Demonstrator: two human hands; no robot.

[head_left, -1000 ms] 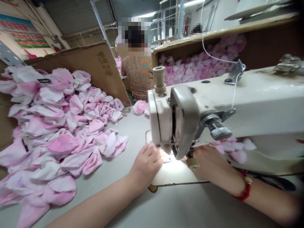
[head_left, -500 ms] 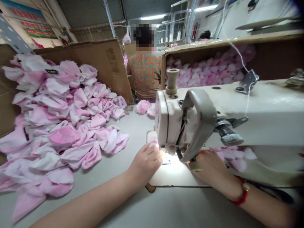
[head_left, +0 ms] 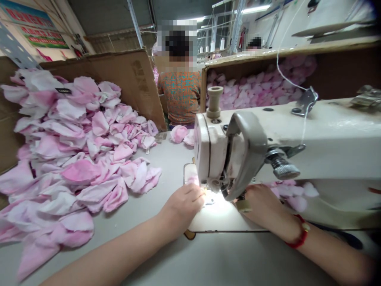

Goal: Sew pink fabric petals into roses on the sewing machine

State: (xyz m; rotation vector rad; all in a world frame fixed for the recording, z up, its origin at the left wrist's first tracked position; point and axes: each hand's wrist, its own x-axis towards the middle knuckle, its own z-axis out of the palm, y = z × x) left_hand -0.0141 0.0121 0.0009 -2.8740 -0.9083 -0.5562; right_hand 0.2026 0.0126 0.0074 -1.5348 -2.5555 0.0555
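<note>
While the person works at an industrial sewing machine (head_left: 297,147), the left hand (head_left: 183,206) sits on the near side of the machine's head, its fingers (head_left: 193,194) bunched together and closed on a pink fabric piece (head_left: 192,180), which lies just beyond the fingertips and beside the presser foot (head_left: 214,184). The right hand (head_left: 262,206) rests to the right of that foot, with its fingertips hidden behind the machine head, so whether it is clamped on anything cannot be told. A beige finger wrap (head_left: 243,205) shows on that hand, and a red beaded bracelet (head_left: 298,238) circles the wrist behind it. Between the 2 hands, a brightly lit machine plate (head_left: 218,214) is set into the bench (head_left: 238,258). Loose pink fabric scraps (head_left: 297,194) lie just beyond the right hand. Well left of the left hand spreads a large heap of pink-and-white fabric pieces (head_left: 74,159), backed by a cardboard sheet (head_left: 125,83). Ahead of the left hand sit 2 fluffy pink bundles (head_left: 178,134), and beyond them a co-worker (head_left: 180,99) in a patterned orange shirt sits turned away. Farther ahead of the right hand, a box (head_left: 258,83) holds more pink material.
</note>
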